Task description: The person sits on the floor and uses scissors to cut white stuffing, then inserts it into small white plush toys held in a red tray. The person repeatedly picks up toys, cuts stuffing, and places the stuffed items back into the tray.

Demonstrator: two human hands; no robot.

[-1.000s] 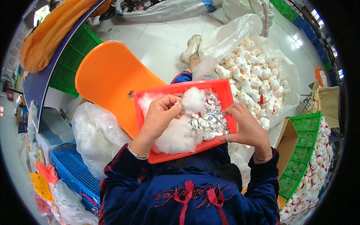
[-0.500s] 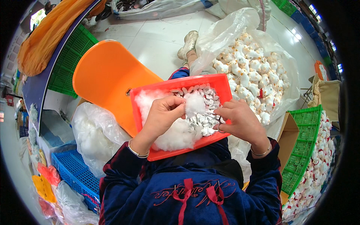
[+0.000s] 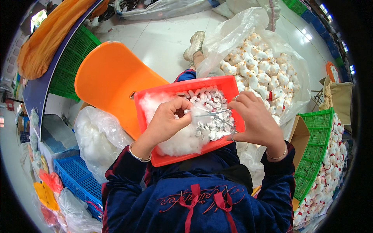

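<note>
A red plastic tray (image 3: 175, 160) rests across my lap. White fibre stuffing (image 3: 176, 143) fills its left part, and many small white pieces (image 3: 213, 134) lie in the right part. Over the tray, my left hand (image 3: 167, 118) pinches a small white piece (image 3: 187, 112) between thumb and fingertips, a tuft of fluff beside it. My right hand (image 3: 258, 122) grips slim metal scissor-handled forceps (image 3: 213, 113) by the finger rings. Their two arms are spread wide, one pointing at the fluff by my left fingers.
A clear bag of small white stuffed figures (image 3: 264, 77) stands beyond the tray to the right. An orange chair (image 3: 112, 81) is at the left, near a bag of fibre (image 3: 97, 130) and a blue crate (image 3: 75, 174). At the right is a green crate (image 3: 314, 147).
My right hand has moved slightly away to the right and its fingers have spread, opening the forceps wide. My left hand stays nearly in place, still pinching.
</note>
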